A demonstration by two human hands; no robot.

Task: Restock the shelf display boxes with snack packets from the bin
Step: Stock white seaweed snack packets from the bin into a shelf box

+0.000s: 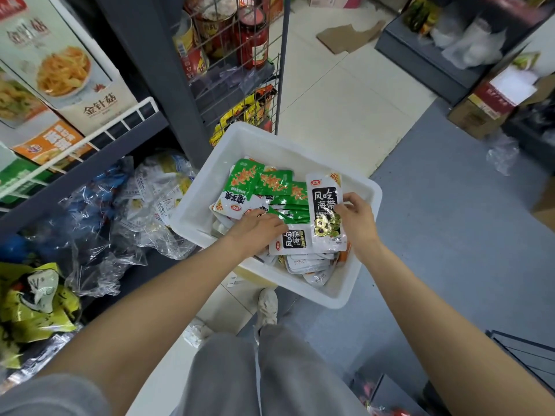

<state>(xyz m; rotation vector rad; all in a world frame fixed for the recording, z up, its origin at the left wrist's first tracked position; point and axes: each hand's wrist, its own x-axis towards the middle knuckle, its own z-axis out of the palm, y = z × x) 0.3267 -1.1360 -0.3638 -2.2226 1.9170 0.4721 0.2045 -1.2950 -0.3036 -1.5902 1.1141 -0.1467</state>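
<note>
Two hands gather from the bin (210, 187), centre frame: right hand (356, 216) pinches a white packet (326, 211), left hand (258, 228) presses flat-fingered on the green packets (270, 187); shelving likely follows.

I stand in a small shop, probably a grocery: stocked shelf (90, 151) at ten o'clock, jars (252, 37) at twelve.

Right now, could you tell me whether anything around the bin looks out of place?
Yes: torn cardboard lies flat on the floor tiles beyond the white bin, and a crumpled clear plastic wrapper sits loose on the grey floor to its right.
</note>
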